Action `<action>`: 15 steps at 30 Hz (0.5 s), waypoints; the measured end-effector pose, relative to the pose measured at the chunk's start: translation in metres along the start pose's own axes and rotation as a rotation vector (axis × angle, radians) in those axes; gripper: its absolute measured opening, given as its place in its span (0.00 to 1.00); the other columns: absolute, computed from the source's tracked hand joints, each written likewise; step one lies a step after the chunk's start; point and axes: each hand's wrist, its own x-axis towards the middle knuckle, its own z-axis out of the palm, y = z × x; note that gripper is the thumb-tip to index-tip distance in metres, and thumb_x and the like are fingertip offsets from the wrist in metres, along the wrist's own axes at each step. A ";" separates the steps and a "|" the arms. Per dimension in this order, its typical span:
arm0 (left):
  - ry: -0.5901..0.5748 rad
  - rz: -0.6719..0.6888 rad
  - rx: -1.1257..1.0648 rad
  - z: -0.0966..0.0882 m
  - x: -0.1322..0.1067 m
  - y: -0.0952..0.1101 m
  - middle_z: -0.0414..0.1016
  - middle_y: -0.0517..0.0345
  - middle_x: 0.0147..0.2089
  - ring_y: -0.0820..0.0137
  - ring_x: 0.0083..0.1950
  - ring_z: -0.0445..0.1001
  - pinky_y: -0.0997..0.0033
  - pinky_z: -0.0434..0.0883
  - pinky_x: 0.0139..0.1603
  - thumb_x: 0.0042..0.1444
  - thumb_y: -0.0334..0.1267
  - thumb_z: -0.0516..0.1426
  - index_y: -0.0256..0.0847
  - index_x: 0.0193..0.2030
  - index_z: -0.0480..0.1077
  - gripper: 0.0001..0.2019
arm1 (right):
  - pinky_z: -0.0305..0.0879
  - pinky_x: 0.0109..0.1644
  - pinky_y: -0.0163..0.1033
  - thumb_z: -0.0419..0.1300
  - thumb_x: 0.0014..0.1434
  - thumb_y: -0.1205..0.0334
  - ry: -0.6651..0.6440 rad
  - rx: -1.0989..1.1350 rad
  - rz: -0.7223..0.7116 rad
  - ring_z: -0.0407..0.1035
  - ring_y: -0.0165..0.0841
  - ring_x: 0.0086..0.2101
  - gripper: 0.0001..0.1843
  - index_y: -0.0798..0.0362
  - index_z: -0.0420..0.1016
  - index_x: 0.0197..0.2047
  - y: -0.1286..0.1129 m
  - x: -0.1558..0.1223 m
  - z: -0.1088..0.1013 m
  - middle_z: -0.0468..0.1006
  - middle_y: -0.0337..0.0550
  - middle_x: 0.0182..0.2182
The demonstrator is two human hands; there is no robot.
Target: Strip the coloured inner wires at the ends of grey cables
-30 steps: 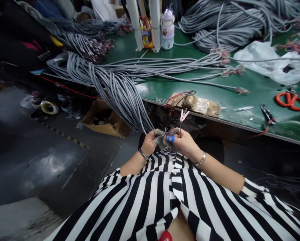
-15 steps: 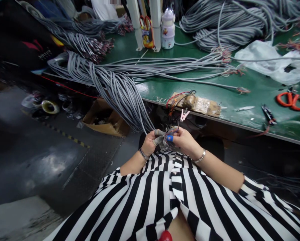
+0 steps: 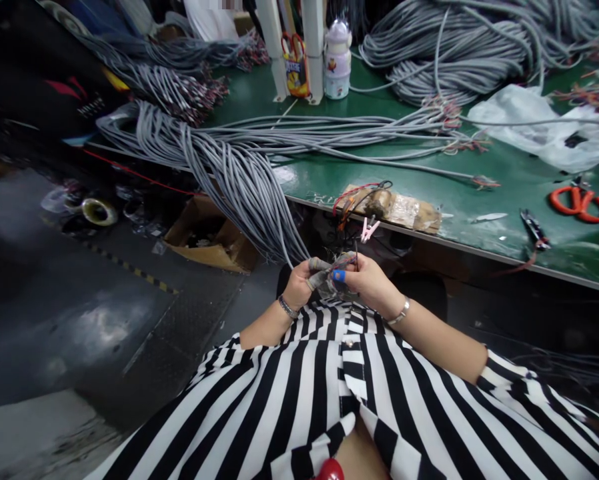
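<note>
Both hands meet just below the edge of the green bench (image 3: 479, 180). My left hand (image 3: 299, 285) is closed around the end of a grey cable (image 3: 285, 252) that hangs down from a thick bundle of grey cables (image 3: 229, 167) draped over the bench edge. My right hand (image 3: 367, 283), with a blue wrap on the thumb tip, pinches the thin coloured wires (image 3: 343, 264) fanning out of that cable end. A pink clip (image 3: 367, 230) hangs from wires right above the hands.
On the bench lie a taped cardboard block (image 3: 404, 210) with red wires, orange scissors (image 3: 582, 203), black cutters (image 3: 533, 227), a white plastic bag (image 3: 534, 120), grey cable coils (image 3: 454, 47) and a white bottle (image 3: 337, 60). An open cardboard box (image 3: 207, 237) sits on the floor at left.
The hands have stayed in place; the fingers of my right hand have shifted slightly on the wire ends.
</note>
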 end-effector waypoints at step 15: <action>-0.028 -0.044 -0.088 0.001 -0.001 0.001 0.74 0.62 0.27 0.77 0.26 0.70 0.77 0.71 0.31 0.42 0.42 0.72 0.36 0.33 0.76 0.15 | 0.42 0.17 0.30 0.76 0.31 0.57 -0.064 0.010 0.050 0.47 0.18 0.15 0.27 0.53 0.66 0.30 -0.006 0.003 -0.005 0.57 0.23 0.14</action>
